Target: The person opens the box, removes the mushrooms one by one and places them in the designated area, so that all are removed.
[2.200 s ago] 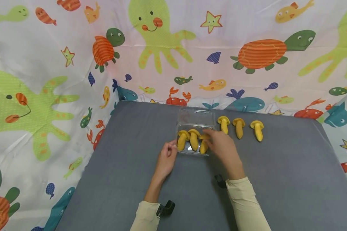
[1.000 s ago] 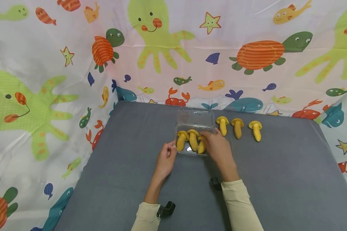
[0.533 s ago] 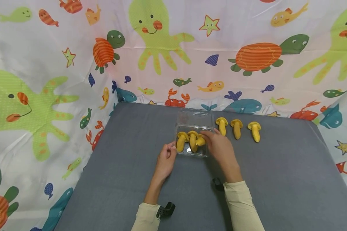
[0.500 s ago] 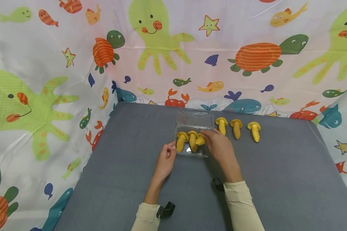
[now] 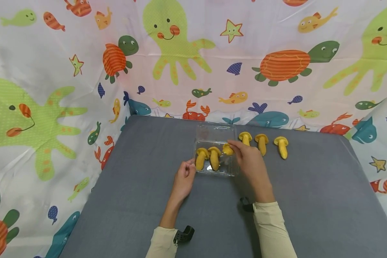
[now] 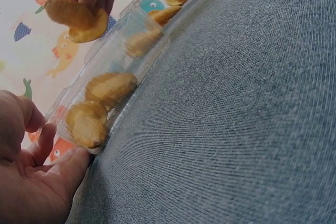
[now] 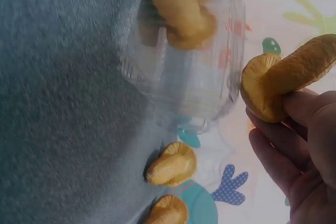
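A clear plastic clamshell container stands with its lid folded back toward the wall. Two yellow mushrooms lie side by side in its left part. At the container's left edge, my left hand pinches the plastic between thumb and fingers. My right hand holds a third yellow mushroom by its cap, thumb against the fingers, over the right part of the container. In the right wrist view this mushroom is raised above the rim, its stem pointing away from the fingertips.
Three more yellow mushrooms lie in a row on the grey tabletop, right of the container. The nearest one is partly behind my right hand. A sea-animal printed curtain rises along the table's back and sides.
My right hand has lifted the third mushroom out of its place beside the other two and tilted its stem up, moving slightly right. My left hand keeps its hold on the container's edge.
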`<state>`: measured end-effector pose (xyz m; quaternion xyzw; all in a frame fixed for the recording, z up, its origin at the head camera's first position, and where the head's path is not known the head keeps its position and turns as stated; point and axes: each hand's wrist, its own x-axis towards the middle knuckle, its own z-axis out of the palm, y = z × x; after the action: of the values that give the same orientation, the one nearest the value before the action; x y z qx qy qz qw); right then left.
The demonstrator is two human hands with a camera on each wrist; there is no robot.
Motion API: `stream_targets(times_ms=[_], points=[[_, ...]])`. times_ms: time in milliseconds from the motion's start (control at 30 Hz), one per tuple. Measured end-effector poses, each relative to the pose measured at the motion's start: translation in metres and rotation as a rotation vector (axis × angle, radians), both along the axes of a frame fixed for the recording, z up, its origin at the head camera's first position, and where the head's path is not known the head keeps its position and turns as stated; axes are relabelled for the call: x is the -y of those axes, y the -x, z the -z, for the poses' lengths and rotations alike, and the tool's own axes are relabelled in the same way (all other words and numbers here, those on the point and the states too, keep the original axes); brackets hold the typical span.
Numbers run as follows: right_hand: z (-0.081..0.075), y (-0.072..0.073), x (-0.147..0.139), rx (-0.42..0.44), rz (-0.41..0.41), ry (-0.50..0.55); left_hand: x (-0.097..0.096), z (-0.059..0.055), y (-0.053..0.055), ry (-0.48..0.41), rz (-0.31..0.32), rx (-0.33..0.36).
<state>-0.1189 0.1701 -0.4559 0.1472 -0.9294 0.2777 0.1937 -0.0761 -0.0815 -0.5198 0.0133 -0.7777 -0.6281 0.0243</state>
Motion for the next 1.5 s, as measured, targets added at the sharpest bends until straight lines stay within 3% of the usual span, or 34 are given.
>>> stream_targets(times_ms=[467,833,1133,1500], points=[[-0.001,0.003,-0.027,0.06,0.169,0.101,0.002,0.0,-0.001,0.003,0.007,0.012],[0.003,0.003,-0.049,0.109,0.156,0.057,0.002,0.0,-0.001,-0.018,0.008,-0.002],[0.006,-0.004,-0.059,0.154,0.21,0.111,0.002,0.002,-0.001,-0.02,0.014,-0.001],[0.009,-0.006,-0.066,0.189,0.205,0.129,0.002,0.004,0.0,-0.006,0.019,-0.003]])
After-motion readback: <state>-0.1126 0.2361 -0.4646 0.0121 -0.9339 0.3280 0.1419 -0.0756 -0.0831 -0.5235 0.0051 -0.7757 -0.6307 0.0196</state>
